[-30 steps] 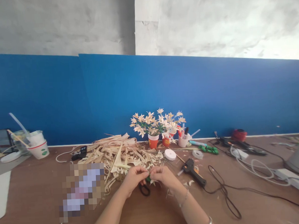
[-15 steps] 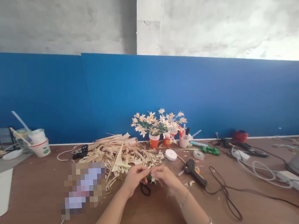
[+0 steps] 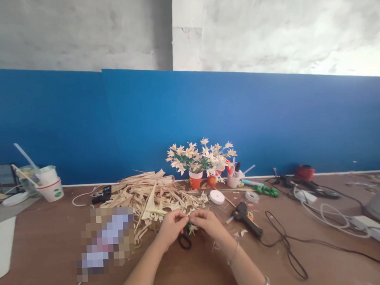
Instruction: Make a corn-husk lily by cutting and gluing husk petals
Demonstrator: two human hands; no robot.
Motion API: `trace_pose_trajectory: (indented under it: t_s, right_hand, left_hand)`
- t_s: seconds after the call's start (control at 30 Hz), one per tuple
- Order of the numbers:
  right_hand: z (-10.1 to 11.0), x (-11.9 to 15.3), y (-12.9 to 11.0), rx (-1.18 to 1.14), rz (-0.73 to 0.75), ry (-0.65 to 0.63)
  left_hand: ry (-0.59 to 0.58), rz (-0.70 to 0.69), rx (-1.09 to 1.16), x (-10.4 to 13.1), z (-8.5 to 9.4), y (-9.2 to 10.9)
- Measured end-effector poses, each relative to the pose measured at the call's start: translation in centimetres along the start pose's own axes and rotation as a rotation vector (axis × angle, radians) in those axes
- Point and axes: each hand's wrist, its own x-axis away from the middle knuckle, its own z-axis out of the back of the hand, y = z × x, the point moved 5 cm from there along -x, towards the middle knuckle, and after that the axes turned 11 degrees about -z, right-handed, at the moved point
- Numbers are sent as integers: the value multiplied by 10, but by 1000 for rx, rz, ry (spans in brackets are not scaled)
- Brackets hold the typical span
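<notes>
Centre front, my left hand (image 3: 174, 228) and my right hand (image 3: 207, 223) meet, thumbs and fingers pinched together at the tips. Between and just below the fingertips hangs a small pale artificial flower (image 3: 191, 229) with some green on it; the fingers partly cover it, and its exact shape is hard to make out. Under my left hand lies a black loop handle (image 3: 184, 242), apparently of scissors. Behind my hands spreads a heap of dry husk strips (image 3: 148, 190). Similar pale flowers (image 3: 193, 155) stand in red paper cups (image 3: 195, 181) by the blue partition.
Right of my hands lies a black glue gun (image 3: 248, 222) with a looping cable (image 3: 285, 243). Near it are a white ribbon roll (image 3: 216, 196), a clear tape roll (image 3: 252, 196) and green twisted wire (image 3: 267, 191). A white cup (image 3: 52, 189) stands far left. A blurred-out item (image 3: 106, 242) lies left.
The flower between my fingers has turned: its pale petals now show below the fingertips, where green showed before. Both hands stay in nearly the same place, with fingertips slightly closer.
</notes>
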Motion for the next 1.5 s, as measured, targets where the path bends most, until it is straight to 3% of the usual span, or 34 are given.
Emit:
trace_pose_trajectory:
  t_s: [0.17, 0.27, 0.37, 0.67, 1.0, 1.13, 1.27, 1.4, 1.5]
  right_hand:
    - [-2, 9, -13, 435, 342, 343]
    - [-4, 16, -18, 619, 431, 499]
    - [-4, 20, -21, 718, 474, 564]
    - [-3, 16, -20, 600, 404, 439]
    - [-4, 6, -9, -34, 52, -9]
    - [-8, 8, -7, -142, -53, -108]
    - [-5, 5, -3, 35, -19, -7]
    - [-1, 5, -9, 345, 210, 245]
    - [-2, 7, -11, 453, 300, 315]
  left_hand:
    - [74, -11, -54, -1, 1, -4]
    - [82, -13, -76, -1, 2, -5]
    - [46, -17, -116, -3, 4, -7]
    - [3, 15, -118, -9, 13, -21]
    - [-85, -35, 33, -7, 10, -11]
    - [-107, -70, 6, -4, 6, 0]
    - [-103, -92, -42, -3, 4, 5]
    - [-87, -121, -95, -4, 3, 2]
    - [-78, -121, -125, -5, 4, -2]
